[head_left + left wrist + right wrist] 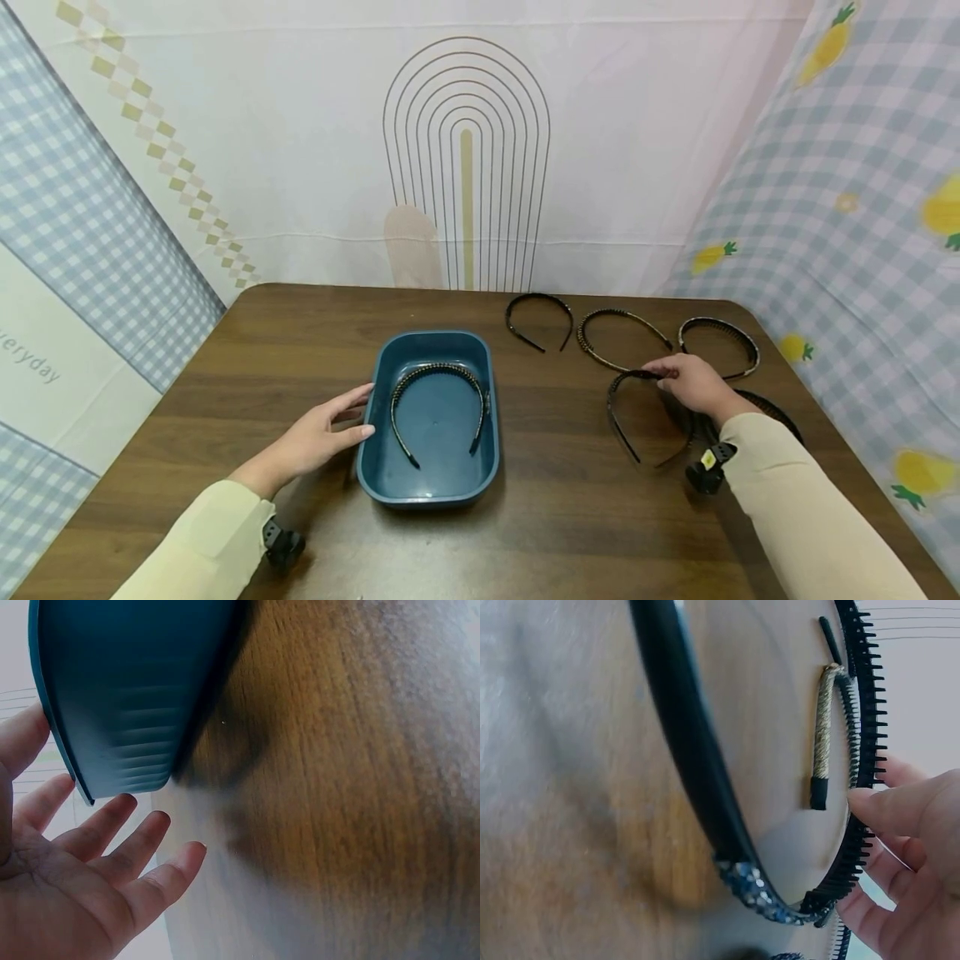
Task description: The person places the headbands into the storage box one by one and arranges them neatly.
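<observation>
My right hand (693, 385) pinches a black toothed headband (613, 410) at its top, its ends hanging toward the table. In the right wrist view the headband (870, 712) passes between thumb and fingers, and dark glittery trim shows on its side. My left hand (318, 435) is at the left side of a blue plastic tub (429, 502), thumb and fingers spread loosely. Close up, the thumb touches the rim of the tub (112, 682), and the fingers extend below it. Inside the tub lies one headband (437, 367) with a beaded, gold-toned band.
Behind the right hand lie a black headband (540, 296), a gold-toned headband (587, 343) and a dark patterned headband (753, 354). Another black headband (776, 410) is partly covered by the right wrist. The brown wooden table (555, 533) meets a hanging cloth (322, 167) at the back.
</observation>
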### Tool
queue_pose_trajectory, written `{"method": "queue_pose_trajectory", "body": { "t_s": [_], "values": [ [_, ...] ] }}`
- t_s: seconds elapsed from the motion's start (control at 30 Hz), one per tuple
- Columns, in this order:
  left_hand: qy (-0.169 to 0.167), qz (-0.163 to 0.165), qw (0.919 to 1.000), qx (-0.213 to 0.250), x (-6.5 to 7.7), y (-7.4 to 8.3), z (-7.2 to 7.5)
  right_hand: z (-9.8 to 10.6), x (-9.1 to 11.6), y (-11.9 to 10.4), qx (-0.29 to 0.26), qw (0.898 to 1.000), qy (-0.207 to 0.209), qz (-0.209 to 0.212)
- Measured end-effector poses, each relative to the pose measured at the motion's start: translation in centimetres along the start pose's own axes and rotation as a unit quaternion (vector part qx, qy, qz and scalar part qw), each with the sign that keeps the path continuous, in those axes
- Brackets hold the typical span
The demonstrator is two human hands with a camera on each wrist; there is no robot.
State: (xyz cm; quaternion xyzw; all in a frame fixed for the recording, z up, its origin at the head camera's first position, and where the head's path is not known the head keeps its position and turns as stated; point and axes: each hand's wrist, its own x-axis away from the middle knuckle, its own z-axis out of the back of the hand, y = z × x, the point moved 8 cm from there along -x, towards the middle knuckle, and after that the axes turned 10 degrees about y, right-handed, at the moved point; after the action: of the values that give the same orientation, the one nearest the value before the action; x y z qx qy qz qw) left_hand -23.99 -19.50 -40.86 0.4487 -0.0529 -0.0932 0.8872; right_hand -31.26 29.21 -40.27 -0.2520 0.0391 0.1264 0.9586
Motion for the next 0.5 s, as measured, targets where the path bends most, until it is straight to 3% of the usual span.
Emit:
{"method": "queue_pose_trajectory", "body": {
  "t_s": [0.5],
  "values": [
    [0.001, 0.002, 1.0000, 0.000, 0.0, 0.0, 0.0, 0.4, -0.9, -1.9, -0.033, 0.999, 0.027, -0.026]
  ]
}}
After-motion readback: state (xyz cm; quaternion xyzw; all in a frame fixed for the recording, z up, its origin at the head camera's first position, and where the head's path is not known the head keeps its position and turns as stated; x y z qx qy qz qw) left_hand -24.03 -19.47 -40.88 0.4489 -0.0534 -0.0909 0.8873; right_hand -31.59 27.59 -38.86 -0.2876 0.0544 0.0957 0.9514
